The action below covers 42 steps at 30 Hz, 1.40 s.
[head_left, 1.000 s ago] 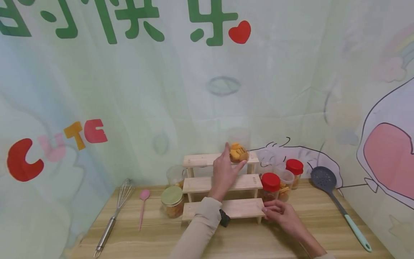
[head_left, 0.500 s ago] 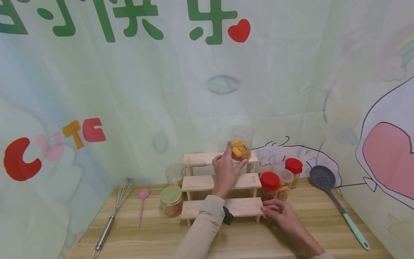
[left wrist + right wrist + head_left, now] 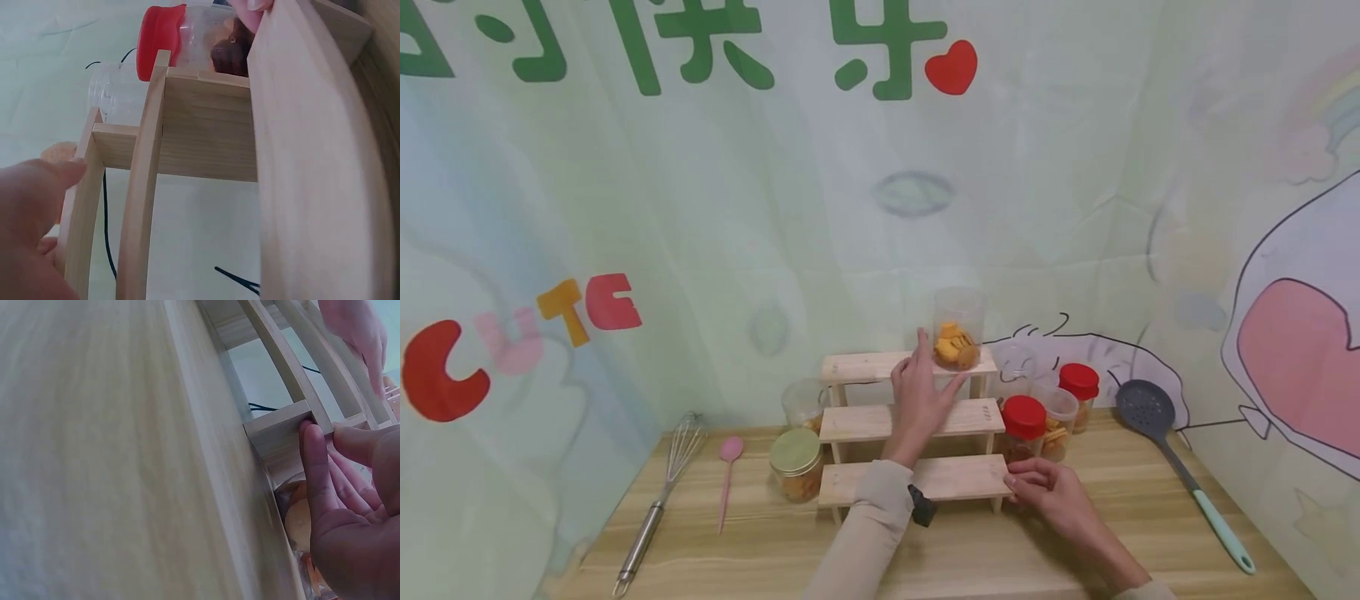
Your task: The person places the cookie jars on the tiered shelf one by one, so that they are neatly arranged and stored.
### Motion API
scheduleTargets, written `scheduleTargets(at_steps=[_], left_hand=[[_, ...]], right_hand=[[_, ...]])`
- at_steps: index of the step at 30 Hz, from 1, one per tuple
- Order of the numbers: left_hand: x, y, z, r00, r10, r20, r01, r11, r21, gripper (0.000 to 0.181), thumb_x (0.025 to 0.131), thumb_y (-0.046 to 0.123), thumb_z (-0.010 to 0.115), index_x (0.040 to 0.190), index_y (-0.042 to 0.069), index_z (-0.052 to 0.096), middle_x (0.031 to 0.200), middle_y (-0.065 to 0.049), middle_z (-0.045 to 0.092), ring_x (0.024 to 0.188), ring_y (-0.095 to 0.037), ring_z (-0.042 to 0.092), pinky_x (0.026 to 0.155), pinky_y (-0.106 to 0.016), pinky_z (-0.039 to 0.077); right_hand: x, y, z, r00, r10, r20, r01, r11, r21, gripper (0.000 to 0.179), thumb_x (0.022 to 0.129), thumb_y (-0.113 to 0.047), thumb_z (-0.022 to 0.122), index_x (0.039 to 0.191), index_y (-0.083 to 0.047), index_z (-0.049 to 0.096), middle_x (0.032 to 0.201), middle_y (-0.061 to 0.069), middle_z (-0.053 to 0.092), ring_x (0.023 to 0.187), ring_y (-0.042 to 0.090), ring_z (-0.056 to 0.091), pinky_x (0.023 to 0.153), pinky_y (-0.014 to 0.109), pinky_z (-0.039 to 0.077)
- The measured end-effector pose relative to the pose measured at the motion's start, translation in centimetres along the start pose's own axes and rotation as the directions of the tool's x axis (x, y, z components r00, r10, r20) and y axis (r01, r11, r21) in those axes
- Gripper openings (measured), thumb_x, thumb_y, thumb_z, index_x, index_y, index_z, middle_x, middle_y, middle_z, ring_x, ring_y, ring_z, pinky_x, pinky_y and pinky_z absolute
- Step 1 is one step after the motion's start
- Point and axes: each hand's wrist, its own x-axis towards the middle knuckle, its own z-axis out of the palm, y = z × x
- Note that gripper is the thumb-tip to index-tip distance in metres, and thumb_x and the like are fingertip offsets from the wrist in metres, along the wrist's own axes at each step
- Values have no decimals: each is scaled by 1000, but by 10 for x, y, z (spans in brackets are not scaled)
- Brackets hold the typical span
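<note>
A clear jar [image 3: 958, 337] with orange and brown pieces in its bottom stands upright at the right end of the top step of a three-step wooden stand [image 3: 958, 477]. Just left of and below this jar is my left hand [image 3: 917, 408], index finger and thumb spread apart, with a small gap beside the jar. In the left wrist view the left hand [image 3: 28, 219] is by the edge of the top board. With thumb and index finger my right hand [image 3: 1060, 498] pinches the right end of the lowest board, clearer in the right wrist view at the fingers [image 3: 320, 481].
Right of the stand are a red-lidded jar [image 3: 1024, 419], another red-lidded jar [image 3: 1078, 383] and an open clear jar [image 3: 1057, 425]. A slotted spatula [image 3: 1146, 406] lies farther right. To the left are a green-lidded jar [image 3: 797, 467], a clear container [image 3: 802, 403], a pink spoon [image 3: 728, 467] and a whisk [image 3: 655, 517].
My left hand has drawn slightly left, away from the jar, which stays on the top step. The right hand keeps its pinch on the lowest board.
</note>
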Motion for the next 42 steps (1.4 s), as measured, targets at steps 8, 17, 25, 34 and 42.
scheduleTargets(at_steps=[8,17,25,34,42], left_hand=[[-41,-32,-26,971,195,-135,-219,957,-189,75,101,20,78,164,4,40,155,-15,61,146,-33,56,122,-52,44],[-74,-101,-72,920,132,-369,-192,973,-129,63,96,20,84,151,2,57,147,-15,66,139,-37,59,116,-56,46],[-97,-147,-111,955,-31,-294,-5,993,-122,75,93,21,88,155,-1,52,154,-21,60,147,-41,52,120,-60,42],[-118,-177,-129,974,-133,-181,107,984,-145,90,90,30,91,159,-3,44,159,-27,52,150,-46,48,122,-63,39],[-127,-187,-129,979,-195,-60,185,973,-135,94,86,32,95,153,-8,43,147,-31,60,141,-47,57,117,-62,45]], right_hand=[[-2,-2,2,999,27,-34,-28,999,-24,45,101,-16,79,133,12,65,113,16,82,89,15,77,82,30,65],[-3,-1,0,999,24,-26,-24,1000,0,46,102,-14,76,135,14,61,112,14,82,89,11,77,83,28,65],[-4,-3,1,999,36,-10,-36,999,9,48,102,-16,77,136,14,61,116,15,81,91,12,77,84,29,65],[-3,-1,3,1000,22,-14,-22,1000,5,46,103,-14,75,135,15,61,112,14,82,89,11,77,83,28,65],[-3,-1,4,999,38,-14,-38,999,-2,47,103,-16,76,136,14,61,114,15,81,90,13,77,84,29,65]])
